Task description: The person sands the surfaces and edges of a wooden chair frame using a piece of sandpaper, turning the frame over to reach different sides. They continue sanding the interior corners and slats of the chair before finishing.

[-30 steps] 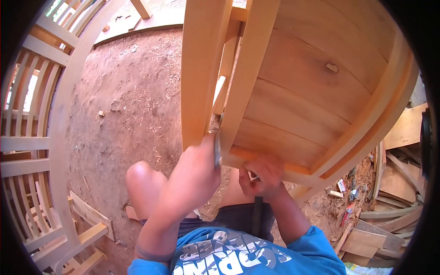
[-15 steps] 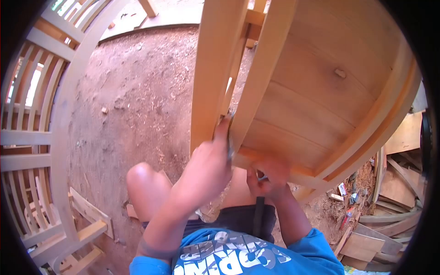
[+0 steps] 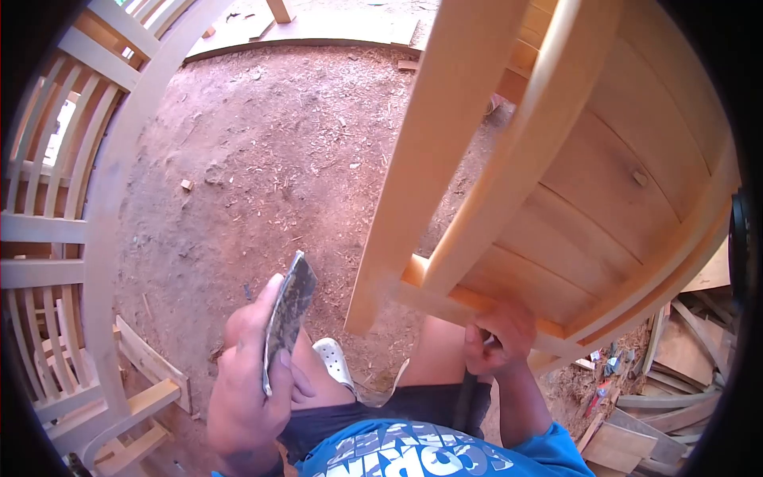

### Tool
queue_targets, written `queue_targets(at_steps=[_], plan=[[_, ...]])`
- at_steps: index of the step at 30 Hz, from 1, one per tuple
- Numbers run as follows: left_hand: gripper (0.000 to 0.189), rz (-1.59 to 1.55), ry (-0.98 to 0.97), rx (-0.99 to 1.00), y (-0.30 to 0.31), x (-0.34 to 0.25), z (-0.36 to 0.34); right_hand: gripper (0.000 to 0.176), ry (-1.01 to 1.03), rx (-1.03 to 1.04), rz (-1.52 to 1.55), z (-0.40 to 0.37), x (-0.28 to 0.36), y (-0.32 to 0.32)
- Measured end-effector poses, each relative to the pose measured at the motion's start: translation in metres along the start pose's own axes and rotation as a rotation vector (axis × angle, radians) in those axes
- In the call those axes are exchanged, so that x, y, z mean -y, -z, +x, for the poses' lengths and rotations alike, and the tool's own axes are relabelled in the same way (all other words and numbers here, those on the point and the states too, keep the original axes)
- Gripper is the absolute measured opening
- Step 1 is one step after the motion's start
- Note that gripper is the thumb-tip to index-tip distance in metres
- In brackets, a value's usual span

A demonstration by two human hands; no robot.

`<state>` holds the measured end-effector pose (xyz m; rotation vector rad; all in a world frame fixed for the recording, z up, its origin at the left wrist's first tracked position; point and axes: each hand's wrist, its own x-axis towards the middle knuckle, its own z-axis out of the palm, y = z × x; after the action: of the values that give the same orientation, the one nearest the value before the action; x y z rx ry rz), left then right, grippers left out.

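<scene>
A flat, dark, worn piece with pale edges (image 3: 289, 318), perhaps folded sandpaper, is pinched between the thumb and fingers of my left hand (image 3: 253, 370), clear of the wood. On the right, a large wooden frame with a slatted panel (image 3: 576, 230) leans over my lap. My right hand (image 3: 502, 338) is wrapped round the frame's lower rail, near the corner below the panel. A long flat board (image 3: 433, 159) runs along the frame's left side, with a narrow gap between it and the inner bar (image 3: 517, 159).
Another slatted wooden frame (image 3: 115, 199) stands at the left. Wood shavings lie on the dirt floor (image 3: 270, 159). Scrap boards (image 3: 675, 342) are piled at the right. A white perforated shoe (image 3: 334, 362) shows below my knees.
My left hand has moved left and down, out of the gap between the bars, with the flat piece. The frame appears shifted right in view; my right hand remains at its lower rail.
</scene>
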<state>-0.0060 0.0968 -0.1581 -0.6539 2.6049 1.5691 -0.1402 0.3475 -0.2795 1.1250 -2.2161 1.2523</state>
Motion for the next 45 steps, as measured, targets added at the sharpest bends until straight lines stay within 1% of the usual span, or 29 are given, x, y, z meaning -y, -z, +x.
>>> queue_targets(at_steps=[3, 6, 9, 12, 16, 17, 22, 26, 28, 29, 32, 33, 35, 38, 39, 42, 45], plan=[[0.057, -0.272, 0.02, 0.002, -0.012, 0.022, 0.01, 0.008, 0.029, 0.007, -0.043, -0.001, -0.002, -0.001], [0.054, -0.438, 0.068, -0.072, -0.026, 0.044, 0.022, 0.009, 0.035, 0.042, -0.092, -0.002, 0.0, -0.001], [0.051, -0.535, 0.117, -0.116, -0.033, 0.057, 0.024, 0.011, 0.033, 0.081, -0.109, -0.002, 0.0, 0.001], [0.062, -0.523, 0.144, -0.247, -0.041, 0.054, 0.025, 0.012, 0.011, 0.082, -0.106, -0.006, -0.001, 0.002], [0.057, -0.568, 0.057, -0.219, -0.038, 0.061, 0.023, 0.009, -0.046, 0.011, -0.09, -0.009, 0.001, 0.001], [0.059, -0.599, 0.056, -0.156, -0.032, 0.061, 0.021, 0.009, -0.038, 0.008, -0.1, -0.01, 0.0, 0.001], [0.055, -0.602, 0.087, -0.157, -0.033, 0.06, 0.02, 0.01, -0.046, 0.0, -0.134, -0.013, 0.003, 0.0], [0.054, -0.56, 0.083, -0.159, -0.032, 0.063, 0.022, 0.012, -0.027, 0.047, -0.158, -0.014, 0.002, 0.001], [0.051, -0.145, -0.012, -0.065, -0.022, 0.081, 0.024, 0.017, -0.023, 0.108, -0.18, -0.016, 0.005, 0.004], [0.049, 0.056, -0.064, -0.019, -0.019, 0.089, 0.025, 0.017, 0.014, 0.122, -0.209, -0.015, 0.003, 0.005], [0.046, 0.082, -0.088, 0.051, -0.017, 0.09, 0.033, 0.019, 0.093, 0.182, -0.322, -0.005, 0.004, 0.01], [0.05, -0.238, -0.003, 0.058, -0.026, 0.095, 0.034, 0.02, 0.103, 0.205, -0.373, 0.001, 0.007, 0.011], [0.049, -0.248, 0.023, 0.021, -0.028, 0.095, 0.028, 0.026, 0.105, 0.237, -0.473, 0.0, 0.012, 0.018], [0.05, -0.25, 0.018, 0.016, -0.026, 0.095, 0.029, 0.017, 0.143, 0.182, -0.624, 0.023, 0.029, 0.02], [0.05, -0.247, 0.008, 0.024, -0.026, 0.096, 0.029, 0.018, 0.176, 0.209, -0.705, 0.03, 0.034, 0.021], [0.048, -0.259, 0.085, -0.05, -0.029, 0.089, 0.029, 0.029, 0.348, 0.476, -0.846, 0.06, 0.052, 0.029], [0.047, -0.207, 0.068, -0.063, -0.03, 0.086, 0.028, 0.034, 0.386, 0.697, -0.92, 0.084, 0.066, 0.019]])
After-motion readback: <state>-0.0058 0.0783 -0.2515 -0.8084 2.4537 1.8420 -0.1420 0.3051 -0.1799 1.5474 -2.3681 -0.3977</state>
